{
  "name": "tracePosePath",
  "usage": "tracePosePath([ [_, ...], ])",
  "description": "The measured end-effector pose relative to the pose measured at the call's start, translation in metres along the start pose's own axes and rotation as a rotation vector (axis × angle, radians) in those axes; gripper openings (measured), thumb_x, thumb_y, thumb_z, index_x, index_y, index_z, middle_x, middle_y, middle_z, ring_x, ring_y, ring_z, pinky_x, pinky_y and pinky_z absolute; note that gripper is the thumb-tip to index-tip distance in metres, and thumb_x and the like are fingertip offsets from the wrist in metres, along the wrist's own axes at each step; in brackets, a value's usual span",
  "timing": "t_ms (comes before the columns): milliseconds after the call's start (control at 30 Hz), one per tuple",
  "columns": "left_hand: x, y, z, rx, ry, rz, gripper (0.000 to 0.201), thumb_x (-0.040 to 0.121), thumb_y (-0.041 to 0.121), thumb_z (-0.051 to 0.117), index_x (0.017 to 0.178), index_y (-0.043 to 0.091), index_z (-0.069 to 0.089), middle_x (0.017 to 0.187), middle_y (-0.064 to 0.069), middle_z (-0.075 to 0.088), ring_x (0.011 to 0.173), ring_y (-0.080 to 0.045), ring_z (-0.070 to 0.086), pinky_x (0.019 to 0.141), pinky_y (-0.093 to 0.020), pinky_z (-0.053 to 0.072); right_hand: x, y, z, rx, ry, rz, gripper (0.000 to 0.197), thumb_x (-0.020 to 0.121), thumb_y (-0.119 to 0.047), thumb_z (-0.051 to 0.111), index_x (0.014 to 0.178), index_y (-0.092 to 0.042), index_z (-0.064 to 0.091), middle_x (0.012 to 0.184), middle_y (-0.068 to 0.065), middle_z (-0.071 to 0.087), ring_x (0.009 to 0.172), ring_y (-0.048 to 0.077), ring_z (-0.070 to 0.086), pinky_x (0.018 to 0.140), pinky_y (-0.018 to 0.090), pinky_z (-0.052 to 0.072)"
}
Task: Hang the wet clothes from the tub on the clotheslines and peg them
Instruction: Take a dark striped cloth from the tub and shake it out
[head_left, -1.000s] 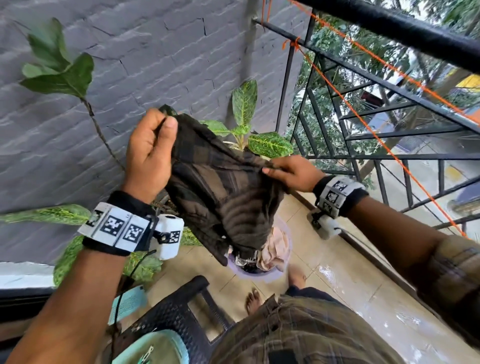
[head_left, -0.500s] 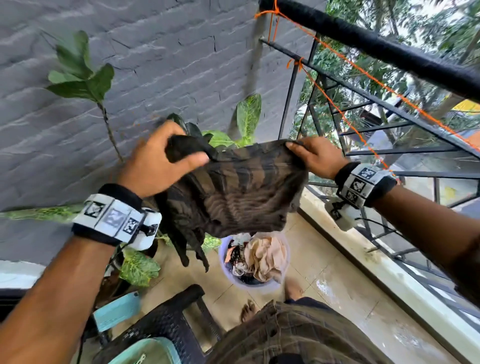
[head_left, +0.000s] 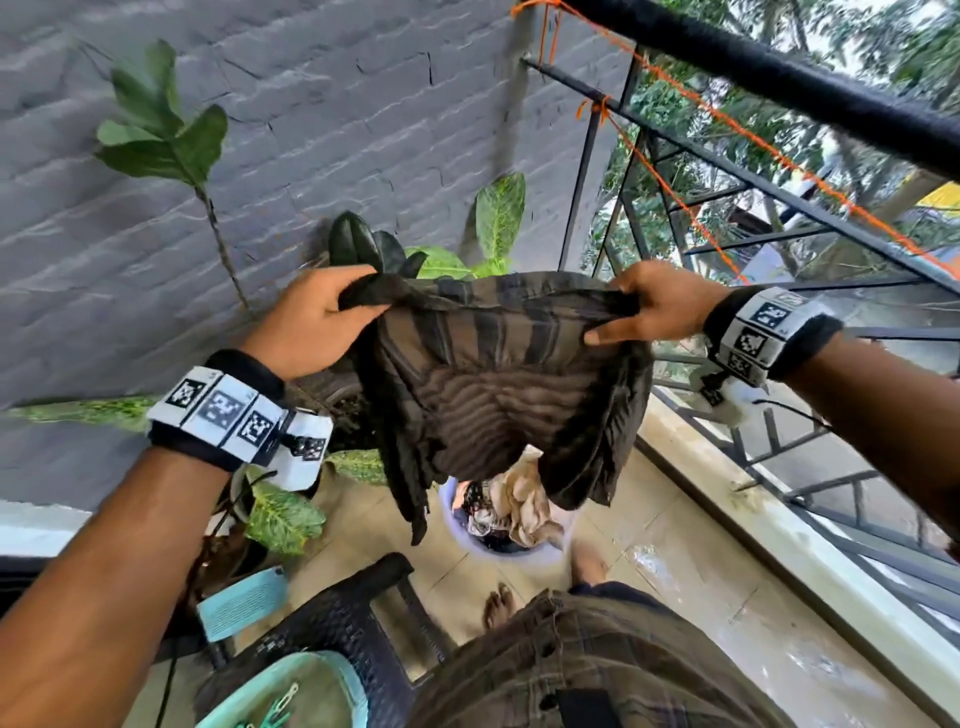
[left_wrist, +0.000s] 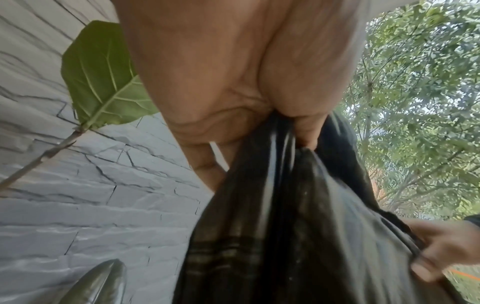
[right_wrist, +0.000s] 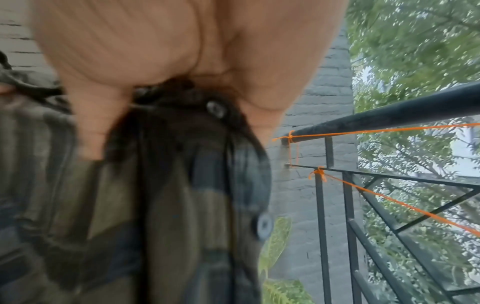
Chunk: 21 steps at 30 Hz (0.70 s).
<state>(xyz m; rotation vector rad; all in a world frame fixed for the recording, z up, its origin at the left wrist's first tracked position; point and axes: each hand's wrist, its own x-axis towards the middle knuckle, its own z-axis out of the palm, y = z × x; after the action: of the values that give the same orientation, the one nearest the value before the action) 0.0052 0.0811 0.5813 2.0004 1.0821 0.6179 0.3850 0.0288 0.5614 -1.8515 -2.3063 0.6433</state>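
Observation:
A dark brown checked shirt (head_left: 493, 384) hangs stretched between my two hands at chest height. My left hand (head_left: 317, 325) grips its left top edge, and my right hand (head_left: 654, 306) pinches its right top edge. The left wrist view shows the bunched shirt (left_wrist: 285, 216) under my palm; the right wrist view shows the buttoned shirt (right_wrist: 168, 195). Below on the floor stands the pale tub (head_left: 524, 553) with more wet clothes. Two orange clotheslines (head_left: 691, 208) run along the black railing (head_left: 779, 78) to the right, seen also as orange clotheslines (right_wrist: 389, 197).
Potted plants (head_left: 498, 223) stand against the grey stone wall (head_left: 311, 130). A dark wicker chair (head_left: 337, 618) is at my lower left, with a teal basket of pegs (head_left: 275, 696) on it. The tiled floor (head_left: 727, 597) is wet. My bare foot (head_left: 498, 605) is near the tub.
Both hands rose and spread apart, pulling the shirt's top edge taut and lifting it clear above the tub. My view tilted up toward the railing.

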Motion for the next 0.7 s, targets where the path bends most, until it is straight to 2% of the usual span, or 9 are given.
tracePosePath([
  [67,-0.003,-0.001,0.002,-0.034,-0.02,-0.083,0.044,0.074,0.054,0.062,0.103,0.022,0.07,0.106,-0.007,0.072,0.101,-0.014,0.065,0.097,-0.044,0.049,-0.001,-0.002,-0.002,-0.031,0.118,-0.023,0.036,0.08,-0.052,0.074,0.066,-0.024,0.057,0.056,-0.001,0.052,0.06,0.029,0.052,0.059,0.029,0.037],
  [133,-0.005,-0.005,0.006,0.042,-0.073,-0.099,0.051,0.071,0.059,0.07,0.103,0.02,0.069,0.103,-0.003,0.073,0.1,-0.018,0.068,0.094,-0.045,0.053,-0.002,-0.005,-0.006,-0.042,0.262,0.01,0.036,0.076,-0.053,0.066,0.066,-0.02,0.055,0.055,0.001,0.051,0.061,0.032,0.051,0.06,0.031,0.035],
  [233,-0.01,-0.012,0.014,0.26,-0.248,-0.096,0.064,0.063,0.075,0.072,0.108,0.029,0.066,0.104,0.012,0.072,0.099,-0.008,0.067,0.091,-0.038,0.054,0.003,-0.001,-0.008,0.07,0.375,0.125,0.048,0.069,-0.051,0.057,0.079,-0.005,0.068,0.069,0.014,0.065,0.068,0.033,0.061,0.064,0.039,0.05],
  [300,-0.009,-0.018,0.02,0.425,-0.325,-0.129,0.073,0.063,0.08,0.066,0.116,0.03,0.067,0.11,0.01,0.072,0.104,-0.01,0.066,0.093,-0.038,0.053,0.005,0.003,-0.004,0.436,0.306,0.195,0.042,0.064,-0.047,0.064,0.078,-0.008,0.071,0.074,0.006,0.07,0.067,0.019,0.062,0.073,0.04,0.056],
  [400,-0.007,-0.025,0.022,0.528,-0.284,-0.158,0.045,0.082,0.059,0.064,0.109,0.023,0.07,0.1,-0.004,0.074,0.096,-0.024,0.067,0.086,-0.039,0.054,0.002,0.01,0.005,0.68,0.186,0.198,0.035,0.062,-0.044,0.076,0.077,-0.013,0.07,0.073,-0.007,0.07,0.069,0.007,0.061,0.074,0.035,0.05],
  [467,-0.011,-0.03,0.022,0.443,-0.265,-0.205,0.03,0.091,0.05,0.061,0.11,0.028,0.068,0.103,-0.002,0.073,0.099,-0.023,0.067,0.09,-0.038,0.052,-0.002,0.017,0.009,0.605,0.103,0.151,0.064,0.054,-0.066,0.08,0.086,-0.013,0.066,0.079,-0.003,0.066,0.074,0.009,0.058,0.075,0.034,0.047],
  [533,-0.021,-0.034,0.026,0.185,-0.279,-0.316,0.025,0.09,0.049,0.063,0.105,0.029,0.067,0.105,0.005,0.072,0.105,-0.017,0.066,0.097,-0.036,0.05,-0.01,0.018,0.01,0.483,-0.001,0.082,0.06,0.057,-0.075,0.074,0.083,-0.022,0.061,0.072,-0.012,0.06,0.068,0.003,0.054,0.068,0.024,0.044],
  [633,-0.032,-0.042,0.034,0.075,-0.294,-0.295,0.058,0.068,0.07,0.07,0.113,0.033,0.066,0.11,0.015,0.071,0.106,-0.005,0.065,0.101,-0.037,0.05,-0.027,0.014,0.012,0.305,-0.215,0.013,0.043,0.062,-0.071,0.074,0.078,-0.032,0.064,0.066,-0.015,0.062,0.06,-0.001,0.055,0.058,0.014,0.042],
  [700,-0.034,-0.042,0.038,0.177,-0.321,-0.219,0.078,0.058,0.076,0.074,0.121,0.033,0.059,0.116,0.012,0.069,0.109,-0.008,0.064,0.099,-0.041,0.051,-0.034,0.011,0.018,0.03,-0.372,-0.003,0.048,0.056,-0.073,0.077,0.08,-0.032,0.068,0.069,-0.011,0.066,0.064,0.008,0.06,0.06,0.02,0.046],
])
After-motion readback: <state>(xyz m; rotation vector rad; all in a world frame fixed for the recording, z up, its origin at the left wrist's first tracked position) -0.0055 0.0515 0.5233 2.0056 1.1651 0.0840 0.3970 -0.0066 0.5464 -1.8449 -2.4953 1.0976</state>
